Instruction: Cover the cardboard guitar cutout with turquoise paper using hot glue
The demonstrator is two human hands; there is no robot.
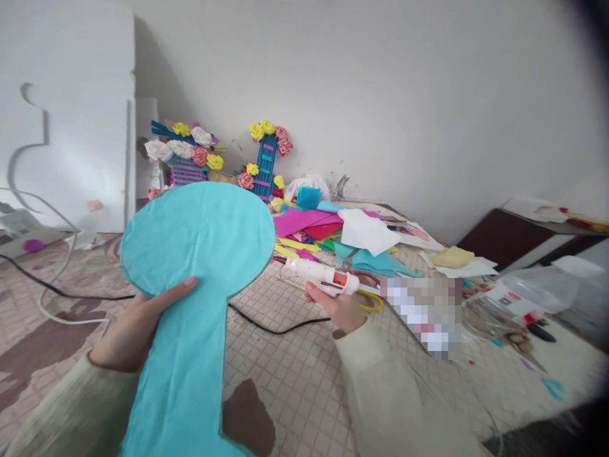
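A large turquoise paper-covered cutout (195, 254), round at the top with a long stem below, stands tilted in front of me. My left hand (147, 317) grips its left edge at the neck, thumb on the front and fingers hidden behind. In my right hand (335, 306) is a white hot glue gun (323, 276), its nozzle pointing left toward the cutout's right edge. The fingers are wrapped round the glue gun's handle. Whether the nozzle touches the cutout I cannot tell.
Coloured paper sheets (309, 222) lie heaped at the back, near paper-flower decorations (266, 158) against the wall. Yellow-handled scissors (373, 303) lie beyond my right hand. A clear plastic bottle (528, 292) lies at the right. A black cable (280, 331) crosses the patterned tabletop (304, 381).
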